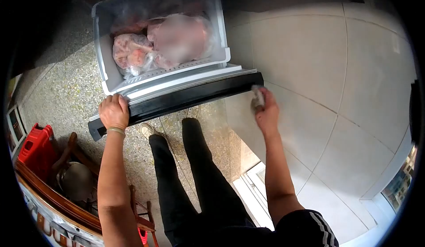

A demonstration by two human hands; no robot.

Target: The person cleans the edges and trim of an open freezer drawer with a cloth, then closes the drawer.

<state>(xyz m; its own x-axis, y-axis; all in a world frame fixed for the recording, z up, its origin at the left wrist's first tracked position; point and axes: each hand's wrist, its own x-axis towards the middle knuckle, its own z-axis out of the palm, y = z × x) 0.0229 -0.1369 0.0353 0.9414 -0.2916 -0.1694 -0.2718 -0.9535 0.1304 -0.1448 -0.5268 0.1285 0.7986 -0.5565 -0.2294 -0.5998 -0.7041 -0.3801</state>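
A freezer drawer (pixel 101 61) is pulled out in front of me, with a black front panel (pixel 195 95). Inside lie a clear bag of frozen meat (pixel 129 51) and a larger wrapped piece of meat (pixel 179 39), partly blurred. My left hand (pixel 113 111) is closed over the panel's top edge near its left end. Close to the panel's right end, my right hand (pixel 268 113) pinches a small greyish, crumpled thing (pixel 258 97) that looks like a cloth. Motion blur hides its exact kind, and whether it touches the panel I cannot tell.
A tiled wall (pixel 301 52) rises on the right. On the lower left stand a red plastic case (pixel 37 147), a wooden chair (pixel 66 156) and a wood-edged table (pixel 57 198). My shoes (pixel 147 130) are on the speckled floor (pixel 73 96) just below the drawer.
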